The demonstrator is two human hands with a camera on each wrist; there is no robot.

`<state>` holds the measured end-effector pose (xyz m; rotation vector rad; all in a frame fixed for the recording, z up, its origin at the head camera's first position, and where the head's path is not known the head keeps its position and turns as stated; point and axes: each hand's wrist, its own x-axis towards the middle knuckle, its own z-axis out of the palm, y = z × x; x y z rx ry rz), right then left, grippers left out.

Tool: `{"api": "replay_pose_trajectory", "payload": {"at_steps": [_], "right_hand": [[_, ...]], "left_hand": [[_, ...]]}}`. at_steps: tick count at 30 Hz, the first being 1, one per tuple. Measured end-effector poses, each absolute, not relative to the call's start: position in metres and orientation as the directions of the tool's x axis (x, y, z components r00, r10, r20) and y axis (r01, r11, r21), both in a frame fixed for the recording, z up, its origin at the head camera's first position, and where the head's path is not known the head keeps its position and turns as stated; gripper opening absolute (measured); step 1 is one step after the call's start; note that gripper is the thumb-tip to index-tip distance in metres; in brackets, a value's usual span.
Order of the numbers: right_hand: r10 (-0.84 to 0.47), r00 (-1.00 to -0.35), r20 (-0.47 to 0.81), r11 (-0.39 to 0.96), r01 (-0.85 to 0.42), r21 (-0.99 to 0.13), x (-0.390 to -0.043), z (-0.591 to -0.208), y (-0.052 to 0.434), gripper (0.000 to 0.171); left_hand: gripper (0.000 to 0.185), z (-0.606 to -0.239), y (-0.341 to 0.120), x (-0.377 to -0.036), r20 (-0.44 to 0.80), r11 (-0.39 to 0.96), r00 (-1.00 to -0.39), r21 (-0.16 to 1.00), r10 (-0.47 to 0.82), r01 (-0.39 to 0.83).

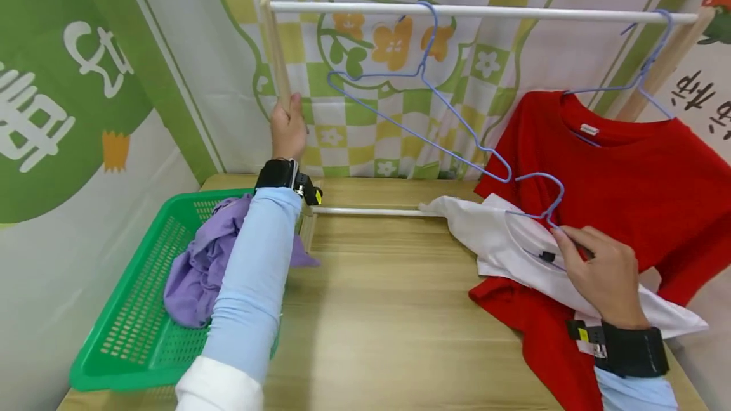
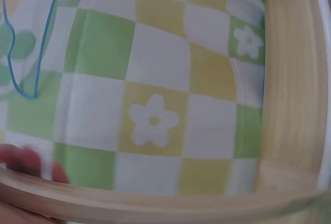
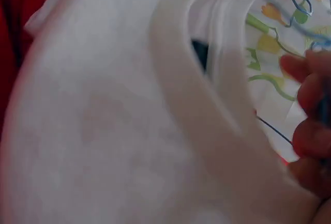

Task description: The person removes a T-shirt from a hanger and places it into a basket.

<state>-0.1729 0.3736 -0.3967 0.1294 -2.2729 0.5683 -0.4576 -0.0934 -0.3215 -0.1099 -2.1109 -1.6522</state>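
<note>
Left hand (image 1: 288, 129) grasps rack post (image 1: 277, 56) at worktop (image 1: 377, 309) back edge; right hand (image 1: 602, 278) pinches hanger (image 1: 533, 198) in white shirt (image 1: 514, 246), right edge.

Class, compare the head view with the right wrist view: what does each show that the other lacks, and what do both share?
Only the head view shows the green basket with purple cloth, the left hand gripping the rack's wooden post, and the rail. Only the right wrist view shows the white shirt's collar opening close up. Both show the white shirt, red shirt, blue hanger and right hand.
</note>
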Motion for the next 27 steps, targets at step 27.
{"api": "replay_pose_trajectory", "payload": {"at_steps": [27], "right_hand": [[-0.115, -0.567, 0.816, 0.543, -0.724, -0.426, -0.221, -0.340, 0.259, 0.022]], "left_hand": [[0.031, -0.329, -0.015, -0.251, 0.544, 0.623, -0.664, 0.295, 0.514, 0.724]]}}
